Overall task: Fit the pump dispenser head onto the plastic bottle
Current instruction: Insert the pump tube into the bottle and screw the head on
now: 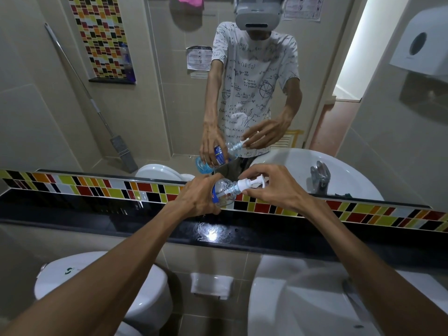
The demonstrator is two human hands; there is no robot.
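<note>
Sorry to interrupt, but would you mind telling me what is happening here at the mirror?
A person is standing at a bathroom mirror, putting a soap bottle back together. The left hand holds the clear plastic bottle tilted on its side above the black ledge. The right hand grips the white pump dispenser head, which sits at the bottle's neck. Whether it is fully screwed down cannot be told.

Black ledge (97, 212) beneath both hands bare apart from a wet patch (211, 232). Mirror (145, 93) and tiled strip (84, 189) close off the far side. Sink (303, 306) and toilet tank (97, 275) below.
</note>
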